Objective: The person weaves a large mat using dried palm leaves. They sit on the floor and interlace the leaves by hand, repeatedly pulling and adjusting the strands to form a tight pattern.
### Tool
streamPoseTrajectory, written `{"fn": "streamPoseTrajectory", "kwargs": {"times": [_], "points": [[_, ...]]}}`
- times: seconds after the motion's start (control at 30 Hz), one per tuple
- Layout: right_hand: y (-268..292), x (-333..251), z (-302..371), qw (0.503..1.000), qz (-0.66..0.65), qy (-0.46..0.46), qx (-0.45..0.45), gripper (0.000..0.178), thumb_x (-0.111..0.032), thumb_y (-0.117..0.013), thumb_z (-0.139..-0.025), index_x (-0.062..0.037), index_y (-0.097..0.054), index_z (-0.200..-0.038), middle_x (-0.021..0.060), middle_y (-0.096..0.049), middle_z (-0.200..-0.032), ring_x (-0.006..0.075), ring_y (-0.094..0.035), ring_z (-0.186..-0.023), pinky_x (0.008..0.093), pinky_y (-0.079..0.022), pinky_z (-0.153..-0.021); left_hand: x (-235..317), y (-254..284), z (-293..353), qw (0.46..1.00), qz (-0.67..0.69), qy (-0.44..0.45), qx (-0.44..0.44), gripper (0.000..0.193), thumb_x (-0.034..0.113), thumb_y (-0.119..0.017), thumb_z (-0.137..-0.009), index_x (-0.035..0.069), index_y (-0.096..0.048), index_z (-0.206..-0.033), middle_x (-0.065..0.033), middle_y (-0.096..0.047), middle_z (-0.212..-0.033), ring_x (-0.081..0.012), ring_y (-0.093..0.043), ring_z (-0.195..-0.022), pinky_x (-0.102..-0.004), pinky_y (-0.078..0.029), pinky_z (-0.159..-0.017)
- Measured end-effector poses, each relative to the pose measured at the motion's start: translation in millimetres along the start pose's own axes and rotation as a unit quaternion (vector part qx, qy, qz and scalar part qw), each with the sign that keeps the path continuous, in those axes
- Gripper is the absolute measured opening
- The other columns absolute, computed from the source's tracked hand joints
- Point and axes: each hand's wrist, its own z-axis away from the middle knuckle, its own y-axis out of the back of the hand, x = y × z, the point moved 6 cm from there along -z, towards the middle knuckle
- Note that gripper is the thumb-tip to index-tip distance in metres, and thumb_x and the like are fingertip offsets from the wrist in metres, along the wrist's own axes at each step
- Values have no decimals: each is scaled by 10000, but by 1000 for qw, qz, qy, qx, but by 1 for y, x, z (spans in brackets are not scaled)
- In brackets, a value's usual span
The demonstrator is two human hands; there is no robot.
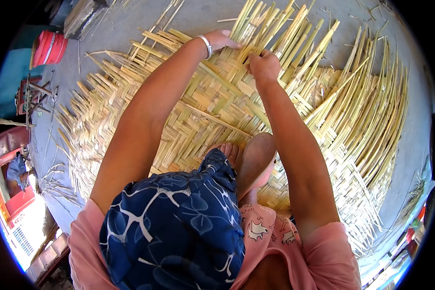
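Observation:
A large herringbone-woven mat (212,116) of flat, pale yellow-green split-cane strips lies on the grey floor beneath me. At its far edge, loose strip ends (261,29) fan outward. My left hand (221,39), a silver bangle at its wrist, is at these strips with its thumb laid over them; its other fingers are partly hidden. Just right of it and slightly nearer, my right hand (266,66) is closed, thumb and fingers pinching a strip at the edge of the weave. My bare foot (229,151) rests on the mat.
Long unwoven strips (377,111) spread along the mat's right side. A red bucket-like container (50,48) lies at the upper left, below a wooden block (82,18). Cane scraps (58,183) litter the floor on the left. Dark blue patterned cloth (174,232) covers my lap area.

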Motion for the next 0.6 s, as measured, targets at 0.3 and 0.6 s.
{"fn": "streamPoseTrajectory", "kwargs": {"times": [0.3, 0.6], "points": [[-1, 0, -2, 1000, 3, 11, -9, 255, -251, -585, -768, -24, -672, -845, 130, -672, -700, 265, -666, -765, 352, -504, -756, -6, 1, -5, 999, 27, -21, 10, 348, 165, -699, -786, 29, -595, -1089, -64, -651, -996, -154, -617, -908, -301, -497, -812], [-3, 4, -4, 999, 18, 26, 14, 267, -281, -610, -777, -48, -684, -884, 128, -672, -704, 270, -665, -750, 353, -505, -753, 11, -6, -11, 954, -274, -19, 119, 391, 211, -722, -772, 10, -614, -1090, -102, -657, -999, -172, -618, -895, -311, -483, -803]]}}
